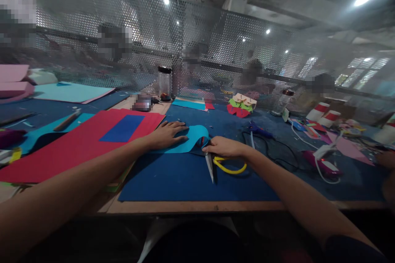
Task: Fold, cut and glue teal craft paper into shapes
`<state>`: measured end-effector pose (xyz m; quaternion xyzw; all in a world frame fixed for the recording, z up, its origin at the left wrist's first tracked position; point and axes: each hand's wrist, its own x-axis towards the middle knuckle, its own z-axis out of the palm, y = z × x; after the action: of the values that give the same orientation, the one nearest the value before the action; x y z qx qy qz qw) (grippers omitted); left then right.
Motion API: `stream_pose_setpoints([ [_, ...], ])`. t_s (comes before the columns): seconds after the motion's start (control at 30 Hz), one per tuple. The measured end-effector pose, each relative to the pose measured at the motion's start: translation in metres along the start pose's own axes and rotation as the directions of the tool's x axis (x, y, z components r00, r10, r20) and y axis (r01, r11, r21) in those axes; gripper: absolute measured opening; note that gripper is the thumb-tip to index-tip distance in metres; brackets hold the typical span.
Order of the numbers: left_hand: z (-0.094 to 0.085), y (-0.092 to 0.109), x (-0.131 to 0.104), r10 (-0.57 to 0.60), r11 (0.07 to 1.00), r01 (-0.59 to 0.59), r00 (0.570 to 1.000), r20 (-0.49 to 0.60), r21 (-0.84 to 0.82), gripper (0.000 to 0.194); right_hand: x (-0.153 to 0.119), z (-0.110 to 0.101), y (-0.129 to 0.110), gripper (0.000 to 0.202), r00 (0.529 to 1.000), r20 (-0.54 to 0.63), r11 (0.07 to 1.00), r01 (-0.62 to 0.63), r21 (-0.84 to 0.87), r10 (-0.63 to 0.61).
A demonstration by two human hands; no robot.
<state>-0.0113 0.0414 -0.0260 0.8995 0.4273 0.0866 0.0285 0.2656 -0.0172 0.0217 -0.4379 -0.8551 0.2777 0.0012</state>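
Note:
My left hand (168, 133) lies flat, fingers spread, on a light-blue sheet (193, 132). The sheet's right end curls up and over beside my right hand (226, 148). Closed fingers of that right hand grip a pair of scissors (230, 169) with yellow handles, its metal blade angled down toward me. The thumb and fingertips meet at the curled end of the sheet; whether they also pinch it, I cannot tell. Beneath both hands is a dark-blue mat (173, 181).
Red sheets (77, 148) with a dark-blue rectangle (121, 128) lie left. A jar (165, 84) stands behind, near a perforated metal screen (216, 41). Right are a blue glue gun (261, 130), cables, a magenta glue gun (322, 163) and red-white rolls (317, 111). People sit beyond the screen.

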Motion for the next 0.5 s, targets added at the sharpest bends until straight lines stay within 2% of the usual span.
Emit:
stream_pose_setpoints([
  [0.3, 0.0029, -0.0030, 0.0011, -0.006, 1.000, 0.006, 1.000, -0.003, -0.003, 0.069, 0.0065, 0.0022, -0.0017, 0.047, 1.000, -0.002, 1.000, -0.020, -0.006, 0.020],
  [0.5, 0.0025, -0.0023, 0.0004, -0.004, 1.000, 0.004, 1.000, -0.008, -0.009, 0.070, 0.0001, 0.0008, -0.0066, 0.047, 1.000, 0.015, 0.999, -0.025, 0.024, 0.024],
])
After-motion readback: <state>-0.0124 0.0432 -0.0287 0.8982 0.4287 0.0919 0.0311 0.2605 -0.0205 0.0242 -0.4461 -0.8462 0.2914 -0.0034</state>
